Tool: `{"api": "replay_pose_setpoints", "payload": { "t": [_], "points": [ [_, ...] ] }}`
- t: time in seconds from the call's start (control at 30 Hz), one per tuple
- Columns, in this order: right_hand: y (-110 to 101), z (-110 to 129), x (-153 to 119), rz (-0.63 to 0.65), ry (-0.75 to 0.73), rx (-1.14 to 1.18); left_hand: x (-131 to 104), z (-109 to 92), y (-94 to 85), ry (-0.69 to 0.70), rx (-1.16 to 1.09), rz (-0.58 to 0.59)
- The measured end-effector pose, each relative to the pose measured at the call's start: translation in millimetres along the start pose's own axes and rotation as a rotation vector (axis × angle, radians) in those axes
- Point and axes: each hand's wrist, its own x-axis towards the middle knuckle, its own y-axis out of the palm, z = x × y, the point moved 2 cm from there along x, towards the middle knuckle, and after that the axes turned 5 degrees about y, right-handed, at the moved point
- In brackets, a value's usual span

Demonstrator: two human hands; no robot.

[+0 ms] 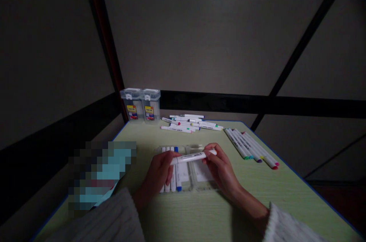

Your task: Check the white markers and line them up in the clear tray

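The left hand [160, 169] and right hand [221, 167] pinch opposite ends of a white marker [188, 157] between their fingers, above a clear case [192, 175]. From there, on the bench [183, 215], loose markers [183, 124] lie at 12 o'clock, aligned markers [248, 145] near 3, lidded boxes [151, 104] around 10:30.

Left hand [159, 170] and right hand [222, 169] hold one white marker [190, 157] over the clear case [192, 178]. Several markers [172, 181] side by side in its left half. Loose marker pile [185, 124] beyond it; two lidded boxes [150, 101] beyond-left; marker row [247, 143] to its right.
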Motion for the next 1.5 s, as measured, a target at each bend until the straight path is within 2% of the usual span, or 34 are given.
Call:
{"api": "replay_pose_setpoints", "payload": {
  "t": [0.27, 0.6, 0.93, 1.23, 1.5],
  "points": [
    [-0.7, 2.4, -0.8, -0.02, -0.001, -0.083, 0.4, -1.4, 0.8, 0.052, 0.045, 0.019],
    [-3.6, -0.3, 1.6, -0.064, 0.006, -0.113, 0.0, -8.1, 0.0, 0.138, 0.128, -0.02],
    [-3.9, -1.4, 2.6, -0.081, 0.017, -0.088, -2.8, -8.2, -0.1, 0.18, 0.218, -0.009],
    [-5.9, -2.6, 4.0, -0.092, 0.017, -0.092, -6.7, -7.1, 1.2, 0.241, 0.204, 0.091],
    [-5.0, -1.1, 3.4, -0.076, -0.018, -0.175, -7.3, -10.2, -0.1, 0.235, 0.168, 0.094]
  ]
}}
